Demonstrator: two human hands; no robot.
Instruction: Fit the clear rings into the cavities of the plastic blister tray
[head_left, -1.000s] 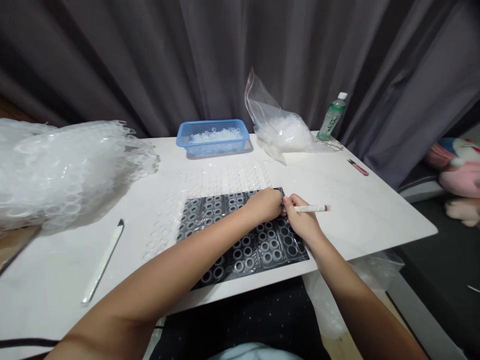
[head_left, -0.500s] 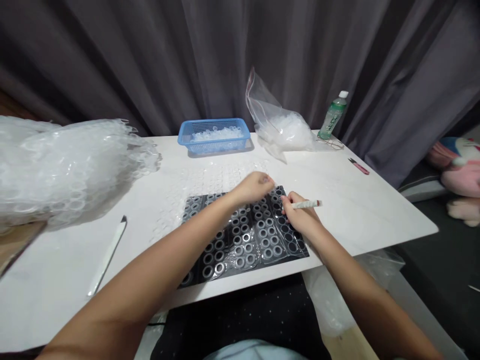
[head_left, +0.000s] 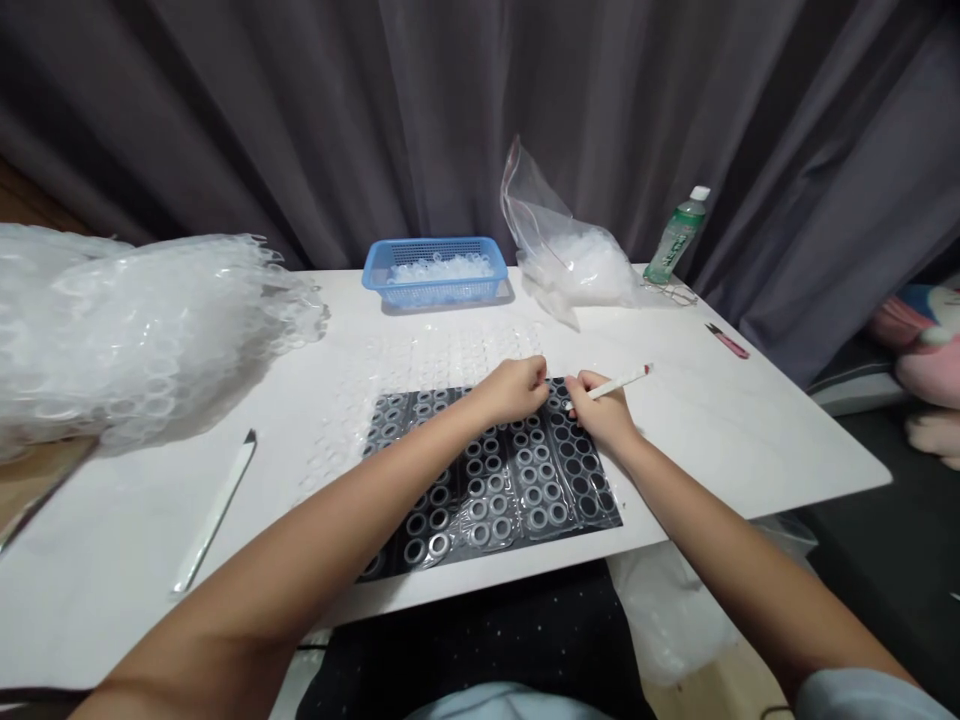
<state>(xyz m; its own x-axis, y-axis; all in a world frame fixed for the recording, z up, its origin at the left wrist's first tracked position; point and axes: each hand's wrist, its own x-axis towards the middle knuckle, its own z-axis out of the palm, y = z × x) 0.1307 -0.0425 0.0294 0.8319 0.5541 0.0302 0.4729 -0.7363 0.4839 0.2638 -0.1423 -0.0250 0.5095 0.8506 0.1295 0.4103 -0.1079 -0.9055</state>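
Note:
A black sheet (head_left: 495,480) covered with rows of small clear rings lies at the near edge of the white table (head_left: 750,420). My left hand (head_left: 514,388) rests on the sheet's far edge, fingers curled in a pinch on something I cannot make out. Just to its right, my right hand (head_left: 604,412) grips a thin white stick tool (head_left: 619,381), whose free end points up to the right. The two hands almost touch. Beyond them several loose clear rings (head_left: 442,355) lie spread on the table.
A blue basket (head_left: 435,271) of clear rings and a clear plastic bag (head_left: 562,255) stand at the back. A green bottle (head_left: 679,235) and a small pink cutter (head_left: 726,341) lie far right. A large bubble-like plastic heap (head_left: 127,330) fills the left, with a white blade tool (head_left: 214,515) near it.
My left hand moved out past the sheet's far edge, then came back to it beside the right hand. The stick's free end has tilted upward in my right hand.

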